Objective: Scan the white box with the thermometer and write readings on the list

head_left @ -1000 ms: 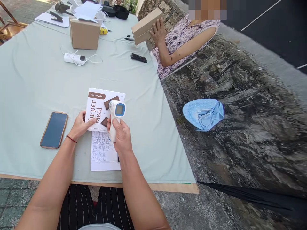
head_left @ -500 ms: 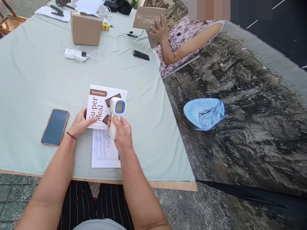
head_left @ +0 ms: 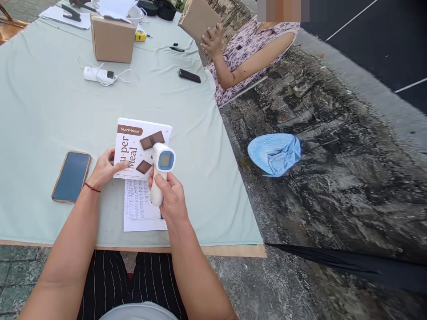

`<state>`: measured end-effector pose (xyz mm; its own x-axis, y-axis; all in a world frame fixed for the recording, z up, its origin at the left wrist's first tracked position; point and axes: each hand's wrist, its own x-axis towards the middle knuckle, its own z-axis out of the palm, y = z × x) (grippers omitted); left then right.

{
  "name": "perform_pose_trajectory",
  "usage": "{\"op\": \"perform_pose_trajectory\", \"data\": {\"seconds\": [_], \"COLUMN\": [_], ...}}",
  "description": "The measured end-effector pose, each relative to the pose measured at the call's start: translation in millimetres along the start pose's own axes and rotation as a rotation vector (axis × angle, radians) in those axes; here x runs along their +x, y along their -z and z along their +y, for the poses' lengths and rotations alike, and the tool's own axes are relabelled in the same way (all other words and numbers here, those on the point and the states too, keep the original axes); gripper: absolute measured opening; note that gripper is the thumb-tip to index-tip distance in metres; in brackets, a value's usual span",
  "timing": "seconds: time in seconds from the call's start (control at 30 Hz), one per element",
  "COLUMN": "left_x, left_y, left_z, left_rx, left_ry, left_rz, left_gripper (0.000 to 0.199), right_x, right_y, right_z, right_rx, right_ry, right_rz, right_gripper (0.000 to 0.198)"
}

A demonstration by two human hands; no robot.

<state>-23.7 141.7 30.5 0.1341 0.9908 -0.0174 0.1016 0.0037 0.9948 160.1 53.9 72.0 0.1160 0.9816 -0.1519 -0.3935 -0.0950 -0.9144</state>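
Note:
My left hand (head_left: 107, 170) grips the left edge of a white and brown box (head_left: 133, 149) printed "NutriMotion", its thumb lying on the front. In my right hand (head_left: 171, 193) is a white infrared thermometer (head_left: 162, 171) with a blue-framed screen, held upright over the box's lower right side. My right fingers wrap its handle, the thumb below the screen. Under the box lie printed paper sheets (head_left: 142, 206), partly covered by it. Left of my left hand a smartphone (head_left: 71, 176) rests on the table.
The cloth-covered table (head_left: 40, 115) carries a cardboard box (head_left: 113, 41), a white cabled device (head_left: 98, 75), a black device (head_left: 189, 75) and a yellow tape measure (head_left: 140, 35). At the right edge another person's hand (head_left: 212, 41) holds a carton (head_left: 198, 18). A blue hat (head_left: 275, 153) lies beyond.
My right hand has lowered the thermometer slightly relative to the box, uncovering more of its print. The other person's carton has tilted. The whole view has shifted a little.

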Motion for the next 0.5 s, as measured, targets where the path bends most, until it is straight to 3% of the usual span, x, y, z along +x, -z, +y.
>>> {"op": "perform_pose_trajectory", "data": {"seconds": [0.17, 0.33, 0.5], "left_x": [6, 16, 26], "left_y": [-1, 4, 7], "left_z": [-7, -16, -23], "left_rx": [-0.112, -0.029, 0.071], "left_ry": [-0.061, -0.199, -0.286], "left_rz": [0.161, 0.352, 0.361], "left_gripper": [0.069, 0.067, 0.067], "right_x": [-32, -52, -61], "right_y": [19, 38, 50], "right_z": [0, 4, 6], "right_rx": [0.01, 0.01, 0.015], "right_ry": [-0.046, -0.091, -0.068], "right_rz": [0.047, 0.116, 0.143], "right_gripper": [0.033, 0.035, 0.033]}}
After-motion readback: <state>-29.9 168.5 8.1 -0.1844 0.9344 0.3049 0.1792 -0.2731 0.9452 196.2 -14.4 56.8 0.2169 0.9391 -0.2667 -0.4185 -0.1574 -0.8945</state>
